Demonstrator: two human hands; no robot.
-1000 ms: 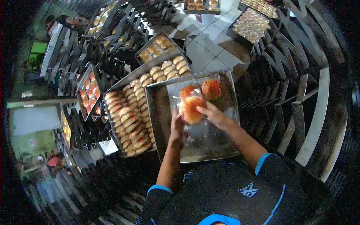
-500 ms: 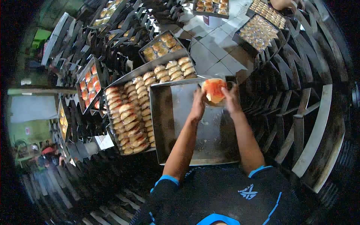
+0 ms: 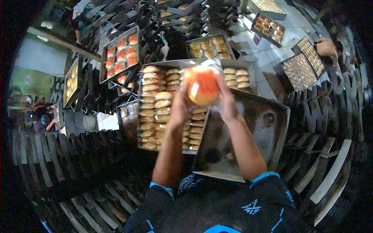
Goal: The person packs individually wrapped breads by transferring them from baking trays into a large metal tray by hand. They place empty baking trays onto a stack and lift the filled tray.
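A round bun (image 3: 202, 86) with an orange-red top, in clear plastic wrap, is raised between my two hands. My left hand (image 3: 181, 103) grips its left side; my right hand (image 3: 227, 101) grips the right side, with loose plastic showing by the fingers. Both hands are somewhat blurred. Below and behind the bun stands a long metal tray of wrapped buns (image 3: 158, 112), packed on edge in rows; part of it is hidden by my hands. Beside it, under my right forearm, lies a dark metal tray (image 3: 259, 136) with a stained, bare bottom.
Trays of red-topped buns (image 3: 121, 56) and yellow-topped buns (image 3: 71, 85) sit on racks at left. Another bun tray (image 3: 210, 48) stands behind. On the tiled floor (image 3: 254, 58) at right are more trays, near another person's arm (image 3: 326, 48). Slatted racks (image 3: 322, 167) flank me.
My view has turned left. The bun has come closer and moved left, from above the bare tray to over the filled tray, still in both hands.
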